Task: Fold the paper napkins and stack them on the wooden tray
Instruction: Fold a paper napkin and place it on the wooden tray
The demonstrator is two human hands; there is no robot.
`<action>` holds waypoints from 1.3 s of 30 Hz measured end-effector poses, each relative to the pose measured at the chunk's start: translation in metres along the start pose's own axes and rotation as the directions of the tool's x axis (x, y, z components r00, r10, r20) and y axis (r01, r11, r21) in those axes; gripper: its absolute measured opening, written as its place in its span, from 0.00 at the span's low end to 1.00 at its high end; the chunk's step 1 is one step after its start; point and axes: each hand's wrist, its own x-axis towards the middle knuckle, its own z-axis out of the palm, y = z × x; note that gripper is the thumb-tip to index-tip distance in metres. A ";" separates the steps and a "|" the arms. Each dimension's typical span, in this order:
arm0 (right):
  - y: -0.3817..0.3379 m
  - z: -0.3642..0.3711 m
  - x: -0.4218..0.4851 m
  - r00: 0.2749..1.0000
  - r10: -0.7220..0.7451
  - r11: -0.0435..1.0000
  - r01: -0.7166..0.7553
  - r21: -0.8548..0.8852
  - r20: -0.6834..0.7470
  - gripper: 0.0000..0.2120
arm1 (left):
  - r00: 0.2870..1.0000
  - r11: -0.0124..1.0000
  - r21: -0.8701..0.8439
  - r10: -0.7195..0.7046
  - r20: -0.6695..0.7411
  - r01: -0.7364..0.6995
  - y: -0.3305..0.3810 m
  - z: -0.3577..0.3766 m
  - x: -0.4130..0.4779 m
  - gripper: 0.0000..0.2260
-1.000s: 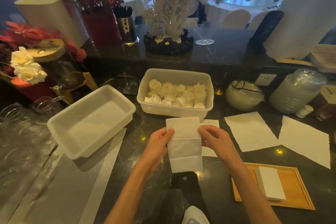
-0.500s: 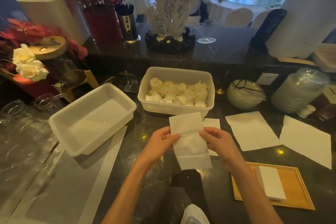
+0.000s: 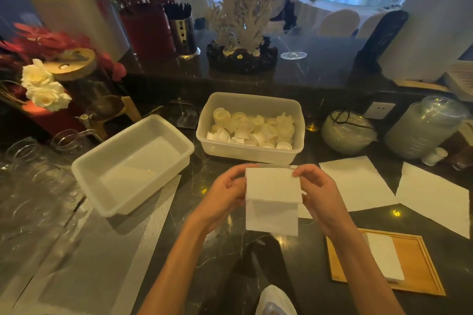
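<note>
I hold a white paper napkin (image 3: pixel 271 202) up above the dark counter, its top part folded down over the front. My left hand (image 3: pixel 225 194) pinches its left edge and my right hand (image 3: pixel 317 189) pinches its upper right corner. The wooden tray (image 3: pixel 414 271) lies at the lower right, with a stack of folded napkins (image 3: pixel 384 258) on it, partly hidden by my right forearm. Two flat unfolded napkins lie on the counter to the right, one nearer (image 3: pixel 358 181) and one farther right (image 3: pixel 435 194). Another napkin (image 3: pixel 304 212) shows behind the held one.
An empty white plastic tub (image 3: pixel 133 161) sits to the left. A clear tub (image 3: pixel 250 151) of small white cups stands straight ahead. Stacked plastic lids (image 3: pixel 425 128) and a bagged bundle (image 3: pixel 345 133) are at the right back. Glassware (image 3: pixel 30 174) crowds the left edge.
The napkin's top part has been folded further down over its front, so the held piece looks shorter. Both hands stayed on its upper edges and rose slightly.
</note>
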 end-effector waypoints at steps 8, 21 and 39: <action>-0.001 -0.005 0.007 0.992 -0.115 0.981 0.104 -0.162 -0.057 0.15 | 0.995 0.987 -0.130 -0.098 0.005 0.098 -0.001 0.009 -0.003 0.19; -0.007 -0.004 0.006 0.981 0.181 0.983 -0.181 -0.006 0.069 0.16 | 0.996 0.999 0.048 0.008 -0.093 -0.004 0.001 0.006 0.000 0.11; 0.003 -0.004 0.001 0.979 0.189 0.974 -0.176 -0.143 0.082 0.10 | 0.992 0.992 0.122 -0.022 -0.121 0.037 -0.006 0.006 0.005 0.09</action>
